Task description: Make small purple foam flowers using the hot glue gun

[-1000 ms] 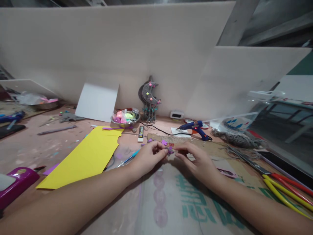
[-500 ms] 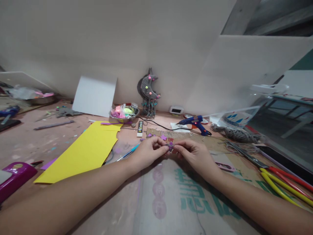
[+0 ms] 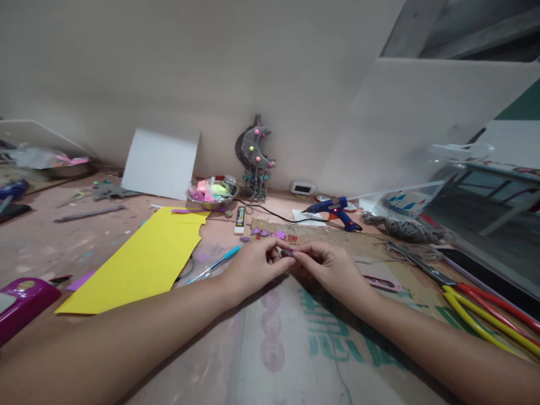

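My left hand (image 3: pixel 258 260) and my right hand (image 3: pixel 324 260) meet over the cardboard, fingertips nearly touching. Between their thumbs and fingers they pinch a small purple flower-like piece (image 3: pixel 287 253), mostly covered by the fingers. Just beyond lie a purple flower cutout (image 3: pixel 280 234) and smaller purple bits (image 3: pixel 256 231) on the cardboard (image 3: pixel 310 243). A blue pen (image 3: pixel 217 263) rests left of my left hand. Partly behind my right wrist is a pink utility cutter (image 3: pixel 383 283).
Yellow paper (image 3: pixel 135 264) and a purple stapler-like tool (image 3: pixel 31 304) lie left. Behind stand a bowl of clay packs (image 3: pixel 213 193), a grey moon ornament (image 3: pixel 254 149) and a blue glue gun (image 3: pixel 337 211) with its cord. Scissors (image 3: pixel 447 278), a phone (image 3: pixel 491 275) and grey yarn (image 3: pixel 400 226) lie right.
The purple piece has been turned between my fingers, and less of it shows now. Both hands have drawn slightly closer together. The whole view has shifted a little.
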